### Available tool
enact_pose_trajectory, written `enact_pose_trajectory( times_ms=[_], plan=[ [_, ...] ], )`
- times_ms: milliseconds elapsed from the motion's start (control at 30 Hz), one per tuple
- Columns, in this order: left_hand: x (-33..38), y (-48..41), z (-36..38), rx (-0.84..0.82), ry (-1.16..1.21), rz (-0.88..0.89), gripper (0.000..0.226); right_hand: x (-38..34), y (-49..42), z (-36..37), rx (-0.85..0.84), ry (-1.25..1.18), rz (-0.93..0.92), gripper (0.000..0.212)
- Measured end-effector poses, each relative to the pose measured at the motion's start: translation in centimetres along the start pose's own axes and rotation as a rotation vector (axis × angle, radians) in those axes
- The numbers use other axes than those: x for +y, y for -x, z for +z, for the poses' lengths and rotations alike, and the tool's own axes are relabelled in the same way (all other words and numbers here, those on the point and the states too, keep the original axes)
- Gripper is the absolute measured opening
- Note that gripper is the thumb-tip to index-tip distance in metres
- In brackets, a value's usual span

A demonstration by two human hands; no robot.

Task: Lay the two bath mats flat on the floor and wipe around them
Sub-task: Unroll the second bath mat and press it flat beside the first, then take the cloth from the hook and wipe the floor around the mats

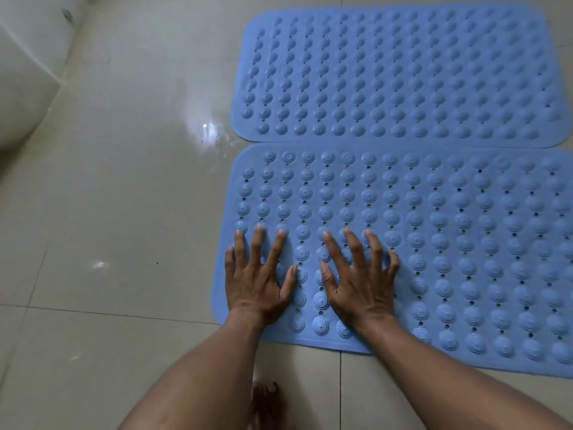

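Note:
Two blue rubber bath mats covered in round bumps and small holes lie flat on the tiled floor, long sides touching. The far mat (400,72) fills the upper right. The near mat (465,243) runs from centre to the right edge. My left hand (257,280) presses palm down on the near mat's left end, fingers spread. My right hand (359,280) lies flat beside it, fingers spread too. Neither hand holds anything. No cloth is in view.
The beige tiled floor (124,212) is glossy, with a wet patch (207,131) by the far mat's left corner. A white rounded fixture (28,72) stands at the upper left. My bare foot (263,405) shows at the bottom between my forearms.

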State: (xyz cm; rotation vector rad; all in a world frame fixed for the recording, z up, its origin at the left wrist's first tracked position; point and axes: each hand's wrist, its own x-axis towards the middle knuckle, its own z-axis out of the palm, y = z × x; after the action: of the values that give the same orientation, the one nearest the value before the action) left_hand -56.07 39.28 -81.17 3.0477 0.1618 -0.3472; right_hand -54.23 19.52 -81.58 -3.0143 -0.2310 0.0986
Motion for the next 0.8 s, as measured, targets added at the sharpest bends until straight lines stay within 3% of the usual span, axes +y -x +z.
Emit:
enact_pose_trajectory(
  times_ms=[400, 567, 800],
  plan=[
    [-1.5, -1.5, 0.1, 0.078, -0.026, 0.140, 0.078, 0.5, -1.2, 0.5, 0.061, 0.046, -0.074, 0.056],
    [-1.3, -1.8, -2.1, -0.062, -0.103, 0.113, 0.082, 0.7, -1.4, 0.2, 0.010, 0.038, -0.087, 0.057],
    [0.3, -1.0, -4.7, -0.235, -0.193, 0.087, 0.082, 1.2, 0.3, -0.8, -0.192, -0.014, -0.112, 0.070]
  ],
)
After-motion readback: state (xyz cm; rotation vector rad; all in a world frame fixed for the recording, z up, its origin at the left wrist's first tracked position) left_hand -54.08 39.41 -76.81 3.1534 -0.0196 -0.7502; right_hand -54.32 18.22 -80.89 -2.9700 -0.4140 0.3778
